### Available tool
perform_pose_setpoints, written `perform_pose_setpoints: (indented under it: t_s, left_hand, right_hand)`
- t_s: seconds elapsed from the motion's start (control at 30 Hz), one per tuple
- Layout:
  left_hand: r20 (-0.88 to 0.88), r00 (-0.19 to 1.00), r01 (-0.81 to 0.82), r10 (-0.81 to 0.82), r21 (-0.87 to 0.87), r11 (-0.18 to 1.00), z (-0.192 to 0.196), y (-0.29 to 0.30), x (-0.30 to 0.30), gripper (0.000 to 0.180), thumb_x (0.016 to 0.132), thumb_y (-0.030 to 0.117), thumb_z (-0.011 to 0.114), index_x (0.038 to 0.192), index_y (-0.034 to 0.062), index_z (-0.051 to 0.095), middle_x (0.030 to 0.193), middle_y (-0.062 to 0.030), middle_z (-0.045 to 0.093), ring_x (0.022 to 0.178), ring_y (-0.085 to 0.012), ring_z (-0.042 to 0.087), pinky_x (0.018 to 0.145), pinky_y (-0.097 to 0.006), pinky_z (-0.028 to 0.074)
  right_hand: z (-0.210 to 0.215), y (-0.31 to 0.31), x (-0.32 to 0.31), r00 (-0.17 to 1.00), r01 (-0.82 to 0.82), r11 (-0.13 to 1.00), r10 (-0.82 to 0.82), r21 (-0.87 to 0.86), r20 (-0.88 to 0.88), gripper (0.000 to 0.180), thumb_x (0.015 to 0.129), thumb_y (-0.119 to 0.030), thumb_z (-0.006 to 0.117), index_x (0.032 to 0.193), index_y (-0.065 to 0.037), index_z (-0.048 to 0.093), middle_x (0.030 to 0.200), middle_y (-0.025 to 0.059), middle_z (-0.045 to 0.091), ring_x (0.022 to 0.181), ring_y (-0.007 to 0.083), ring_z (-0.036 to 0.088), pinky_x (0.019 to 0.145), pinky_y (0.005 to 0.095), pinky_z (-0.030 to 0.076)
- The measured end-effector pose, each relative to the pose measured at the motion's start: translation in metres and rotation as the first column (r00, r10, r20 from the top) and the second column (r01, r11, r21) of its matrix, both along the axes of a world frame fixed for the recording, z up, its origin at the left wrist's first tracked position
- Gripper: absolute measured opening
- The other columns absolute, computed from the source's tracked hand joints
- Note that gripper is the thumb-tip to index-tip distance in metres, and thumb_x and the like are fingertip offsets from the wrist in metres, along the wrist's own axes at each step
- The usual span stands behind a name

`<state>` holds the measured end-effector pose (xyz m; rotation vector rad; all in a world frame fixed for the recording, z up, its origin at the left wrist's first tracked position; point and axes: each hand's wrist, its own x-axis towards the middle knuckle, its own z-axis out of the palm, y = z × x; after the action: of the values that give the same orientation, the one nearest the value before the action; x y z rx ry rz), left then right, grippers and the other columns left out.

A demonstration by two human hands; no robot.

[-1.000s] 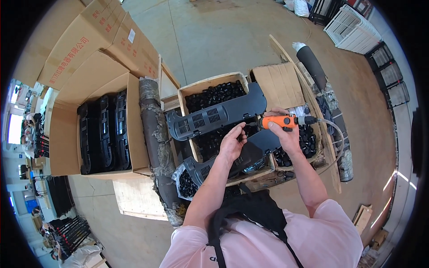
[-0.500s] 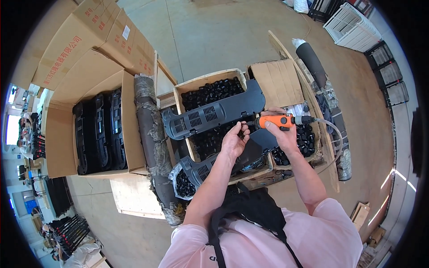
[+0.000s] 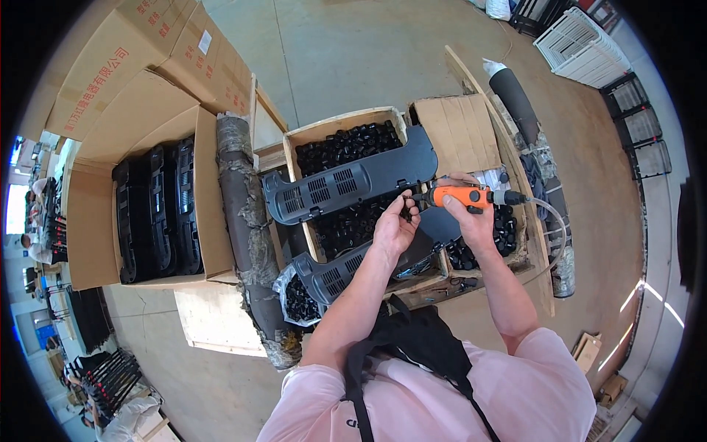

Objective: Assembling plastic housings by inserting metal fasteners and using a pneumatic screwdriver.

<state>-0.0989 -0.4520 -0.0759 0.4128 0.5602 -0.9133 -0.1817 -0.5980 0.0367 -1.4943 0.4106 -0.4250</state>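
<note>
My right hand grips an orange pneumatic screwdriver, its tip pointing left and a clear hose running from its back end. At that tip my left hand is closed with thumb and fingers pinched; whatever they hold is too small and dark to make out. Just beyond my hands lies a long black plastic cover with slotted vents and a wide end at the right. A second such cover lies nearer, partly hidden under my left forearm.
Wooden bins hold many small black parts. At left, a cardboard box contains several black covers, beside a padded roll. A plastic bag of small parts sits near my left elbow. A wooden board borders the right.
My hands and the screwdriver have shifted slightly to the right. The left fingers stay pinched at the tool's tip. The surroundings have moved slightly left in view.
</note>
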Motion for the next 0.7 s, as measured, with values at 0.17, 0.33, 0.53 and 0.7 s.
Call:
perform_pose_setpoints:
  t_s: [0.17,0.33,0.53,0.7]
  left_hand:
    - [-0.013,1.0,0.012,-0.013,-0.084,0.996,0.002,-0.001,0.0,0.023,0.111,0.024,0.054,0.121,0.0078,0.067,0.09,-0.001,0.064,0.077,-0.0144,0.061,0.072,-0.027,0.055]
    - [0.021,0.999,0.026,-0.025,-0.064,0.998,0.001,-0.005,0.0,0.025,0.111,0.024,0.053,0.123,0.006,0.066,0.09,-0.002,0.066,0.075,-0.0143,0.061,0.068,-0.028,0.054]
    - [0.131,0.976,0.136,-0.175,0.262,0.955,0.011,0.005,0.007,0.023,0.106,0.013,0.052,0.121,0.002,0.066,0.092,-0.0047,0.068,0.072,-0.0146,0.062,0.061,-0.03,0.053]
    - [0.161,0.939,0.21,-0.304,0.431,0.877,-0.001,0.025,0.03,0.016,0.102,0.016,0.06,0.106,0.0038,0.069,0.087,-0.0047,0.064,0.074,-0.0147,0.058,0.06,-0.03,0.049]
  right_hand:
    - [-0.001,-0.005,0.002,0.998,0.06,0.995,-0.058,0.077,-0.031,0.051,0.091,-0.007,0.075,0.136,0.004,0.055,0.122,0.0174,0.073,0.113,0.0208,0.069,0.103,0.0364,0.054]
    - [0.011,-0.005,0.007,0.997,0.017,1.0,-0.019,-0.025,-0.069,0.05,0.09,-0.007,0.076,0.135,0.004,0.057,0.122,0.0178,0.072,0.113,0.0205,0.069,0.102,0.0364,0.055]
    - [0.001,-0.017,0.02,0.997,0.022,0.989,-0.032,-0.146,-0.067,0.05,0.089,-0.004,0.076,0.135,0.004,0.057,0.122,0.0178,0.072,0.113,0.0201,0.069,0.103,0.0359,0.055]
    - [-0.005,-0.023,0.032,0.998,-0.018,0.984,0.006,-0.178,-0.068,0.051,0.088,-0.006,0.078,0.134,0.003,0.058,0.122,0.0169,0.072,0.113,0.0196,0.069,0.103,0.0353,0.054]
